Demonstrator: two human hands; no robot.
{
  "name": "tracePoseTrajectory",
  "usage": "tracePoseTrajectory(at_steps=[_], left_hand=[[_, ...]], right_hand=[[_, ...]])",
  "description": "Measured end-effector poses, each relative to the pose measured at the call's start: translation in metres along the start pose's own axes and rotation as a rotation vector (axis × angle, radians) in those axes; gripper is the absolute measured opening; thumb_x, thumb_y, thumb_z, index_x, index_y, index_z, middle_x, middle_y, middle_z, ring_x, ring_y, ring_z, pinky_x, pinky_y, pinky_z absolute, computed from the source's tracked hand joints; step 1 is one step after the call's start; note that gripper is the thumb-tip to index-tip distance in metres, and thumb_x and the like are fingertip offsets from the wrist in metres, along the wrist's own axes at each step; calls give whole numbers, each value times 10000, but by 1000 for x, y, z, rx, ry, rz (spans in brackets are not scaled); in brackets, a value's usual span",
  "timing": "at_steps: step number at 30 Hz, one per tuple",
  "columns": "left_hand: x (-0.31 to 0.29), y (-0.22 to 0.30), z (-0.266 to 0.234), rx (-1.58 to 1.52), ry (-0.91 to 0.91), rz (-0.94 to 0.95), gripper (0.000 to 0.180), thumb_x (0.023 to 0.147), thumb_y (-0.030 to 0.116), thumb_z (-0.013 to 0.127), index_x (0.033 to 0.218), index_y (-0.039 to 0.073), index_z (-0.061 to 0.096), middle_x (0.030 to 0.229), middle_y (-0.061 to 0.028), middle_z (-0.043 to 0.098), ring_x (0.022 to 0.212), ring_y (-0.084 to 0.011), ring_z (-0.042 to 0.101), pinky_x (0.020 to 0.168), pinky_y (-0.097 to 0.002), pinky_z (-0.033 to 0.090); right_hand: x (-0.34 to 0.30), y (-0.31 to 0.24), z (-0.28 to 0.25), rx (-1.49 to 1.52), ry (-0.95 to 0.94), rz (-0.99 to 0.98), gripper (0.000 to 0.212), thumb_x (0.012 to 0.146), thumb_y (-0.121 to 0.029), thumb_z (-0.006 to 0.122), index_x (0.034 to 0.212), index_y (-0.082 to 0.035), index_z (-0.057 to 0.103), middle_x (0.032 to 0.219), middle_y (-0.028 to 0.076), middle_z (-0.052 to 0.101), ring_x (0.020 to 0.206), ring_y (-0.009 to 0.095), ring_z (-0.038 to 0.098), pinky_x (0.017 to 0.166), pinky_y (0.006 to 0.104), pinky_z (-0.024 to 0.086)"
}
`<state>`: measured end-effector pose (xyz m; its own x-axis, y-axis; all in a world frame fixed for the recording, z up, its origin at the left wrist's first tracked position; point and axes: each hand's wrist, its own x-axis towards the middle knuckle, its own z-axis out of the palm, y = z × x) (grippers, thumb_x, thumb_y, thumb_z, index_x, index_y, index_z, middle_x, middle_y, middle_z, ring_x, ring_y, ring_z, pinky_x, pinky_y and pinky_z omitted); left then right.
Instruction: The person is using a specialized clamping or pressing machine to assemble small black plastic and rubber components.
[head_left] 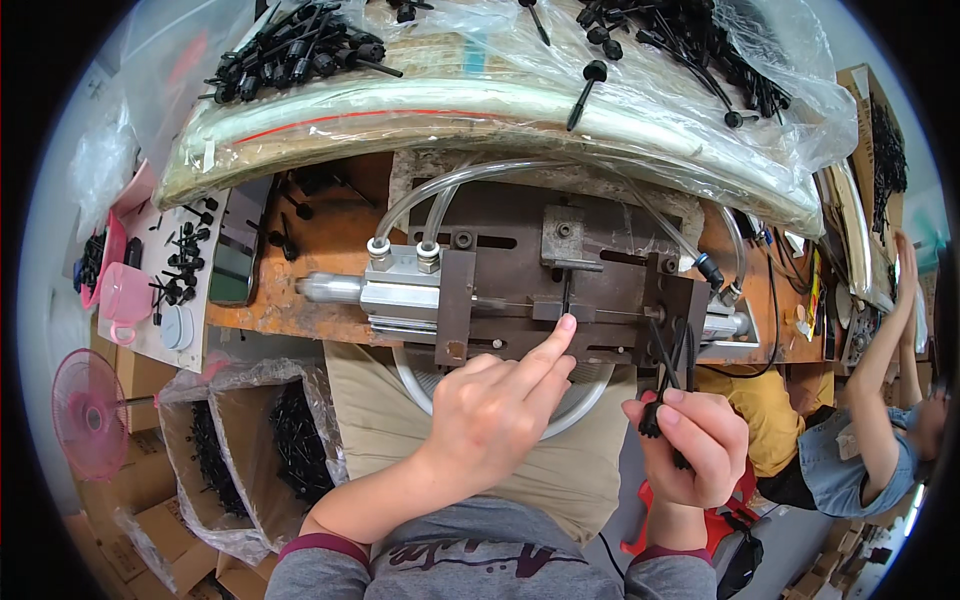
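My left hand [490, 410] reaches over the front of a brown metal fixture plate [500, 220], its index finger stretched out and the other fingers loosely bent. That fingertip touches the lower end of a thin black stem [568, 290], upright in the picture, at a small block [547, 308] in the fixture's middle. Nothing shows gripped in this hand. To the right, my right hand [695, 445] is closed on several black knobbed stems [655, 410], their long ends pointing up in front of the fixture's right bracket [683, 310]. The palm side hides part of them.
Air cylinders flank the fixture, the left one [400, 305] fed by clear hoses [480, 172]. Piles of black parts [300, 50] lie on the plastic-wrapped stack behind. Lined boxes [240, 450] and a pink fan [90, 413] stand left. A co-worker [860, 450] sits at right.
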<state>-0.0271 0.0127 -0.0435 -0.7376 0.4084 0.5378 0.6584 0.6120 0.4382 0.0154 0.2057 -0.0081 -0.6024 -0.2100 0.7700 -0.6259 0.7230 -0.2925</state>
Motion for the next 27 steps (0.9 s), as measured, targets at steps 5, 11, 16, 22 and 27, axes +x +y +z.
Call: tracePoseTrajectory(at_steps=[5,11,16,22,27], left_hand=[[5,1,-9,-261,-12,-97,275,704,104,832,950,31,734,1156,-109,713,654,-143,665,587,-252,528],[0,9,-32,-824,-106,-239,386,705,8,841,1073,-9,730,1031,-144,720,827,-191,704,708,-289,591],[-4,7,-32,-569,41,-153,328,695,-9,825,1010,-18,733,1072,-154,708,804,-202,696,669,-289,578],[-10,0,-7,-138,-33,6,282,688,41,803,949,-19,716,1218,-165,673,651,-171,650,602,-257,524],[2,0,-5,59,-41,69,274,677,87,804,931,17,726,1207,-111,693,579,-129,596,530,-237,446]], right_hand=[[-9,3,4,-17,-12,-99,441,624,47,868,1019,-19,683,998,109,651,658,210,630,524,296,522],[-9,-8,15,105,-128,-141,303,695,-8,770,991,29,716,1036,158,688,849,272,714,669,313,605],[-15,-3,12,117,-60,-1,302,727,78,731,1023,28,699,1070,188,686,859,287,725,709,324,614],[-24,2,18,264,168,203,489,725,188,717,1132,-25,549,1039,210,704,812,308,732,685,343,604],[-15,1,6,117,21,117,498,703,189,727,1113,-37,560,1043,191,718,789,286,734,672,334,601]])
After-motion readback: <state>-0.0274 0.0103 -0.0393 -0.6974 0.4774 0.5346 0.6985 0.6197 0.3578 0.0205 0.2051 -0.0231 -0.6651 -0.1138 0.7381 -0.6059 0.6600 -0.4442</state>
